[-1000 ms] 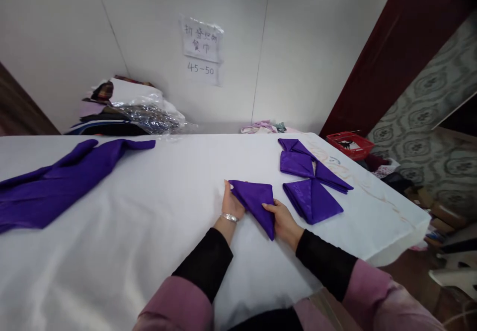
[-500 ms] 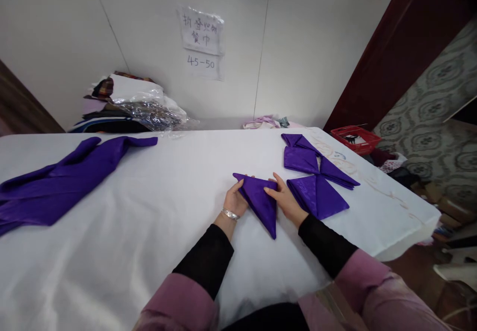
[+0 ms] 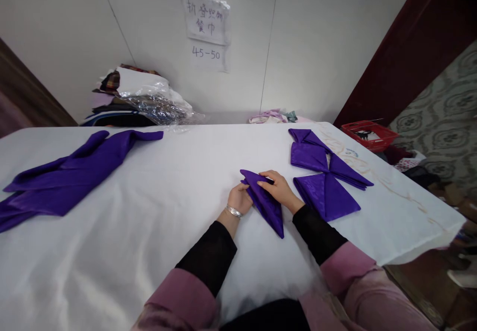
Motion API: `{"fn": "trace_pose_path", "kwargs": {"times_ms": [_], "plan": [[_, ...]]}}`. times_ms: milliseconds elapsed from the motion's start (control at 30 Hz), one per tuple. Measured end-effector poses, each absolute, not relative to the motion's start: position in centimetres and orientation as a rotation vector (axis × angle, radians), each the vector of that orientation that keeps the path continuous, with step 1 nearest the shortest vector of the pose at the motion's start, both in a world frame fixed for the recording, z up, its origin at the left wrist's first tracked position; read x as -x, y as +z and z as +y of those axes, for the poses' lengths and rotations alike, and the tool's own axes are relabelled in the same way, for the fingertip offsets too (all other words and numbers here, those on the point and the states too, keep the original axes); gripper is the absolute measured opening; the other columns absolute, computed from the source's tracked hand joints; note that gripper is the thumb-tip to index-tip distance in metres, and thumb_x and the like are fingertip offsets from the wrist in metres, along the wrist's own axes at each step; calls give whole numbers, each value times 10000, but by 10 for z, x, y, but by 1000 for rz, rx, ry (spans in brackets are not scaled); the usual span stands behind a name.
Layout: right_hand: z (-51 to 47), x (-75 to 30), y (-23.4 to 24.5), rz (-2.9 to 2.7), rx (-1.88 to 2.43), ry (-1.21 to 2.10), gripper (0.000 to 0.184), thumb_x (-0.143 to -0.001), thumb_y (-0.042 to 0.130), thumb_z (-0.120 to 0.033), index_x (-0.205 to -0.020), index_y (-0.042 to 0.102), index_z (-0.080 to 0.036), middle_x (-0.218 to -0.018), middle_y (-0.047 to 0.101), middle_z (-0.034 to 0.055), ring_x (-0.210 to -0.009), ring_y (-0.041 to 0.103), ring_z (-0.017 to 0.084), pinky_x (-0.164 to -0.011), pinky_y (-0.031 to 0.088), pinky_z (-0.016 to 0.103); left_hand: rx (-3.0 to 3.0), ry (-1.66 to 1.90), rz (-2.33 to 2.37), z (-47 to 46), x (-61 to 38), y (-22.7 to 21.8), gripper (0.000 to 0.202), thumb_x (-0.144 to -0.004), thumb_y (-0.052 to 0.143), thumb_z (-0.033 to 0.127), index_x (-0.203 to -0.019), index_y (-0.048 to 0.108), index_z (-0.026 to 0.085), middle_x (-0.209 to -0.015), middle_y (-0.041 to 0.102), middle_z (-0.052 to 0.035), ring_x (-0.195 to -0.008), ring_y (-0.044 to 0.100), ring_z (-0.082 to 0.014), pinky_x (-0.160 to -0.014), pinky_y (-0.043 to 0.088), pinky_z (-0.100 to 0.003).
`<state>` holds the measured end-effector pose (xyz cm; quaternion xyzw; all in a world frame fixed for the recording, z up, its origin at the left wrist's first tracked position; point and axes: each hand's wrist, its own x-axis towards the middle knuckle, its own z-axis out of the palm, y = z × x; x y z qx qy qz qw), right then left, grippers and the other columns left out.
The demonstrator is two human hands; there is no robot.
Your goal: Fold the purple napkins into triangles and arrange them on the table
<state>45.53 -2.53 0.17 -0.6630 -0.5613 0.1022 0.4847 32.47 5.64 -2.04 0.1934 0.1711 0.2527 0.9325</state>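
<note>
Between my hands is a purple cloth napkin (image 3: 267, 206), folded into a narrow pointed triangle whose lower tip points toward me. My left hand (image 3: 239, 199), with a silver bracelet at its wrist, pinches the napkin's upper left edge. From the upper right, my right hand (image 3: 278, 188) grips its top layer, thumb and fingers closed on the cloth; some fingertips are hidden behind the fabric. To the right lie several folded purple napkins (image 3: 328, 197), close together. On the left, loose purple cloths (image 3: 74, 177) lie in an overlapping pile.
A white tablecloth (image 3: 167, 231) covers the table. Behind it, a heap of fabrics partly in clear plastic (image 3: 149, 97) sits by the wall, with pink cloth (image 3: 272, 116) farther right. A handwritten sign (image 3: 207, 23) hangs above. A red basket (image 3: 372, 137) stands beyond the right edge.
My right hand has moved up and left over the napkin, bringing its right corner across, so the triangle is now narrower. The view has shifted slightly.
</note>
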Motion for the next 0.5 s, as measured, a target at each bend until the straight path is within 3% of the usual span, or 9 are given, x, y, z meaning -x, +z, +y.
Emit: {"fn": "trace_pose_path", "kwargs": {"times_ms": [233,400,500], "plan": [[-30,-458,4,-1364,1543,361,158,-803,596,-285,-921,687,-229,-844,629,16,-826,577,169,-777,435,304,-435,561,496,54,-329,-20,156,-714,500,91,-822,601,139,-669,657,-26,-611,629,-165,-712,511,-320],[-32,-459,5,-1480,1539,445,191,-817,584,-264,-970,688,-215,-870,645,28,-831,595,169,-785,451,313,-405,566,519,56,-328,-15,273,-730,484,83,-974,603,108,-948,695,-98,-818,661,-200,-794,512,-336],[-31,-458,5,-1513,1549,451,231,-836,562,-263,-1034,675,-226,-940,662,37,-887,603,177,-817,460,327,-376,581,550,56,-329,-12,282,-753,458,81,-1001,591,103,-986,689,-108,-851,660,-198,-814,516,-335]]}}
